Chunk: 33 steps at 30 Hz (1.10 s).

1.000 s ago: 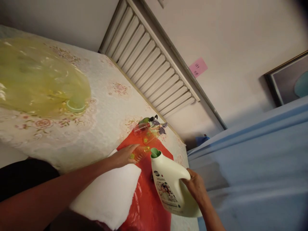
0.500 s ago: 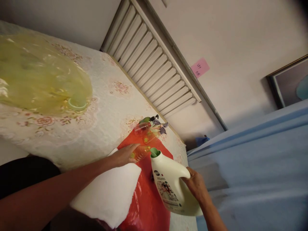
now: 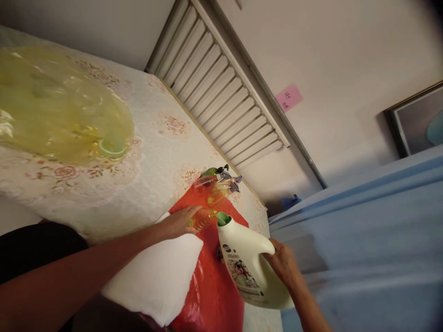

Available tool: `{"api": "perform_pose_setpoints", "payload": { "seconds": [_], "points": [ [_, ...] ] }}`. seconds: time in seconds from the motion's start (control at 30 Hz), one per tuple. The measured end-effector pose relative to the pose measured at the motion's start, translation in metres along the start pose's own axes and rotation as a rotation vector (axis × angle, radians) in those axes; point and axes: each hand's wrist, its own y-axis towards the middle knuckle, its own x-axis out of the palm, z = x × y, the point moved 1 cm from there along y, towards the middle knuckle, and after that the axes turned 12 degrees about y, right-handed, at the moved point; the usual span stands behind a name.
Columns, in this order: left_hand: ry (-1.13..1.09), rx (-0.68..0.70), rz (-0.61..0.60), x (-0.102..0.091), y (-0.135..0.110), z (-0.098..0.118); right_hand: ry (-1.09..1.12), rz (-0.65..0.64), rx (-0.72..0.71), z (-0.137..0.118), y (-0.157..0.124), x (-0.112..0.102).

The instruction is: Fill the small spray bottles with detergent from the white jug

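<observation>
My right hand (image 3: 282,258) is closed round the handle of a big pale green jug (image 3: 247,263) with a printed label. The jug is tilted, its green spout (image 3: 223,219) at the mouth of a small clear plastic bottle (image 3: 204,219). My left hand (image 3: 180,221) is wrapped round that bottle, which looks orange over the red sheet. Any liquid between spout and bottle is too small to make out. Under them lies a shiny red plastic sheet (image 3: 216,286), and a folded white cloth (image 3: 159,276) lies below my left forearm.
Other clear bottles (image 3: 205,184) and dark grey spray heads (image 3: 233,180) stand at the sheet's far end. A yellow plastic bag (image 3: 62,110) lies on the flowered tablecloth (image 3: 152,152). Behind the table is a white radiator (image 3: 221,87); blue fabric (image 3: 363,240) hangs at right.
Almost nothing differs. The jug's lower end has shifted very slightly with my right hand, while the bottle and my left hand keep their place.
</observation>
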Motion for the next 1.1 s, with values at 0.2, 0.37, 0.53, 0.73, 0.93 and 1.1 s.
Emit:
{"api": "perform_pose_setpoints", "payload": {
  "seconds": [0.2,0.37,0.53,0.73,0.93,1.1],
  "points": [
    [-0.014,0.006,0.003,0.0032,0.0025,-0.0048,-0.016,-0.022,-0.029,0.0026,0.0025,-0.0016],
    [-0.02,-0.01,0.012,0.0052,0.0036,-0.0048,-0.074,-0.023,-0.067,0.0058,0.0057,-0.0032],
    [-0.013,-0.009,0.013,0.0049,0.003,-0.004,-0.075,-0.026,-0.061,0.0064,0.0074,-0.0041],
    [-0.005,-0.019,0.0,0.007,0.0033,-0.0063,-0.093,-0.037,-0.047,0.0061,0.0083,-0.0048],
    [-0.027,0.011,-0.019,0.0018,0.0022,-0.0038,-0.083,-0.029,-0.058,0.0046,0.008,-0.005],
    [-0.022,-0.003,-0.023,-0.0014,0.0009,-0.0004,-0.114,-0.037,-0.064,0.0075,0.0095,-0.0061]
  ]
}}
